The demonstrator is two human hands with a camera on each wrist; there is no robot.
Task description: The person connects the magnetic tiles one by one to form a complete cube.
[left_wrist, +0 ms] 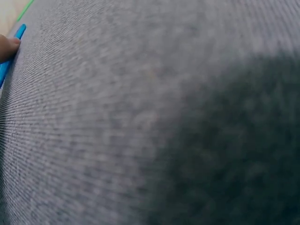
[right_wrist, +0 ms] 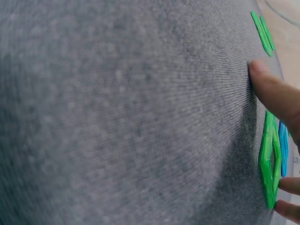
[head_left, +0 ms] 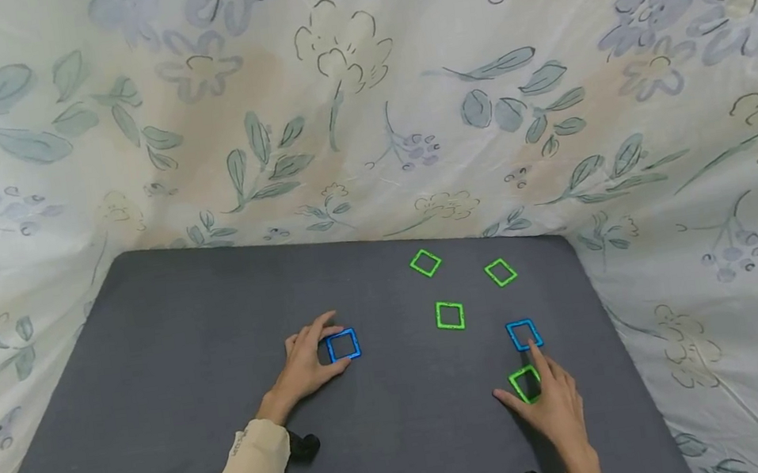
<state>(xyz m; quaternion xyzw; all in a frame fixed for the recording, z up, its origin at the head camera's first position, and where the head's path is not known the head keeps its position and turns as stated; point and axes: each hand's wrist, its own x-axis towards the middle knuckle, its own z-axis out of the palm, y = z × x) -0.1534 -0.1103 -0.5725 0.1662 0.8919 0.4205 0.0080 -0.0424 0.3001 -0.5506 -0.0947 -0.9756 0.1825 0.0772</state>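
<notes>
My left hand point(head_left: 304, 362) pinches a blue square frame point(head_left: 357, 342) between its thumb below and fingers above, on the grey cloth. In the left wrist view, only the thumb tip shows against the blue edge point(left_wrist: 19, 32). On the right, my right hand point(head_left: 558, 405) hovers with thumb and fingers spread about a green square frame point(head_left: 518, 390), hiding part of its right side. Its index fingertip is right at the lower edge of another blue square frame point(head_left: 511, 337). In the right wrist view, two fingertips meet the green frame's edge point(right_wrist: 266, 157), with the thumb apart.
Three more green square frames lie farther back: one near the far edge point(head_left: 419, 271), one to its right point(head_left: 493, 277) and one in front point(head_left: 448, 303). Flower-printed cloth point(head_left: 348, 113) rises behind and beside the grey table point(head_left: 183, 334).
</notes>
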